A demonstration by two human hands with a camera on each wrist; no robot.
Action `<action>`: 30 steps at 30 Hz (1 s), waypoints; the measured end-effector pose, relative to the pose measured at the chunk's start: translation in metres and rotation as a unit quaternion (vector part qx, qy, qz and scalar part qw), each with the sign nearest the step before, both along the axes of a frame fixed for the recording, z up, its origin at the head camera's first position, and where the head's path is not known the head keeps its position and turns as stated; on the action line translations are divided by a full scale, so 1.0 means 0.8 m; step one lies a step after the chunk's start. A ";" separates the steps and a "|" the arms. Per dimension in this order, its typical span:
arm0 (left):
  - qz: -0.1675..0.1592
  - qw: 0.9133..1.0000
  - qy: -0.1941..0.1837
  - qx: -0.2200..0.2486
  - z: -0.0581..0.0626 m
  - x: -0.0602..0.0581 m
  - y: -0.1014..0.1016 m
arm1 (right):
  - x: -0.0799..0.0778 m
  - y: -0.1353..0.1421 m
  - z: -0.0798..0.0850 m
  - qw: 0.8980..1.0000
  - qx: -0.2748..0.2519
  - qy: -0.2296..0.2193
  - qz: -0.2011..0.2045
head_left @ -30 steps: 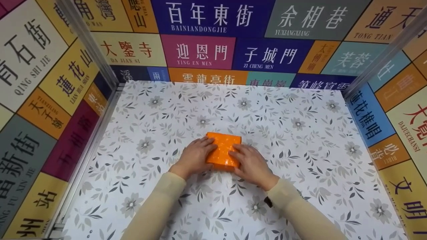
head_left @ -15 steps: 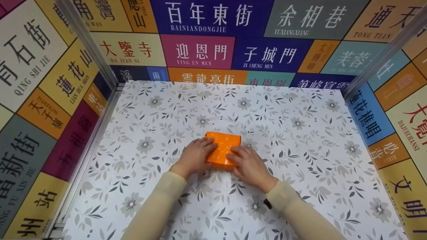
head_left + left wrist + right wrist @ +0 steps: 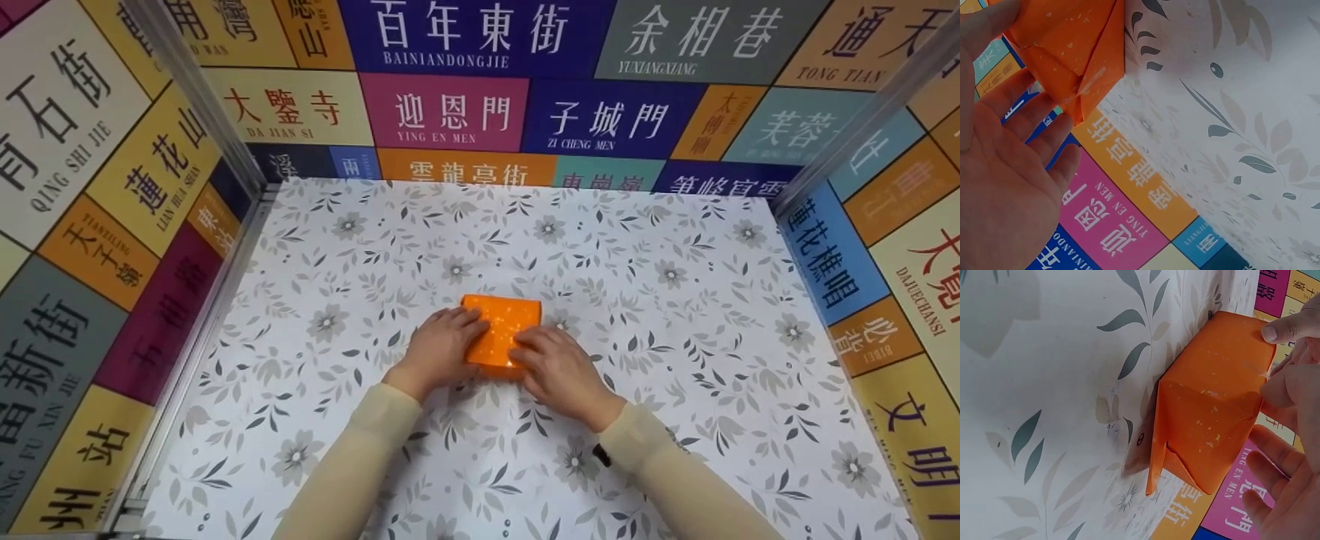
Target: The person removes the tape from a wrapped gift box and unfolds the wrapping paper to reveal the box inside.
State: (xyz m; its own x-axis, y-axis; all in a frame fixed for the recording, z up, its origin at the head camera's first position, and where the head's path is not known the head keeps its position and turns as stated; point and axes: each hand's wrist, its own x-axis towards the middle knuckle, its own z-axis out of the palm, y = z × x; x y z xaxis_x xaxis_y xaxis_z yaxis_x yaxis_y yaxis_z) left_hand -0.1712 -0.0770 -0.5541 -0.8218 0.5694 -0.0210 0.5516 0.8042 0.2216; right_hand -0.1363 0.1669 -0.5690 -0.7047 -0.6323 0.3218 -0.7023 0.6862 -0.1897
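Right hand (image 3: 561, 367) has shifted slightly inward over orange packet (image 3: 501, 330), which sits between both hands' fingers. Left hand (image 3: 441, 345): fingers spread against its side; right: thumb, bent forefinger gripping its edge. Wrapping looks mostly done; flap (image 3: 1155, 467) beyond right fingertips probably left to tuck.

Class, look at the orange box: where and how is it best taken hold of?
Probably by the upper edges of its left and right sides, left hand coming from the left, right hand from the right. The orange box lies flat on the patterned tabletop, so its underside is covered; keep off the folded flap low on one side.
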 end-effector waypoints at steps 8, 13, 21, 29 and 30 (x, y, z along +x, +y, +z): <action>-0.002 1.000 -0.002 0.010 -0.004 -0.001 -0.002 | -0.010 -0.011 -0.003 0.999 -0.030 0.008 -0.019; -0.002 1.000 -0.006 0.014 -0.007 -0.001 -0.004 | -0.012 -0.018 -0.005 0.998 -0.045 0.016 -0.033; -0.001 1.000 -0.014 0.012 -0.009 -0.003 -0.005 | -0.012 -0.018 -0.009 0.998 -0.033 0.003 -0.044; 0.001 1.000 -0.019 0.016 -0.008 -0.004 -0.006 | -0.002 -0.013 -0.007 0.998 -0.043 -0.006 -0.040; 0.000 1.000 -0.019 0.017 -0.007 -0.003 -0.007 | 0.000 -0.013 -0.007 0.998 -0.047 -0.005 -0.037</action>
State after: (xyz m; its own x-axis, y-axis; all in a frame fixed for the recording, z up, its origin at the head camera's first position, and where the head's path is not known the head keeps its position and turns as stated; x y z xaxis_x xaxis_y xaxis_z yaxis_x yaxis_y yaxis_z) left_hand -0.1739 -0.0822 -0.5599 -0.8213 0.5696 -0.0323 0.5415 0.7961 0.2704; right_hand -0.1363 0.1569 -0.5744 -0.7521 -0.5456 0.3698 -0.6480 0.7146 -0.2636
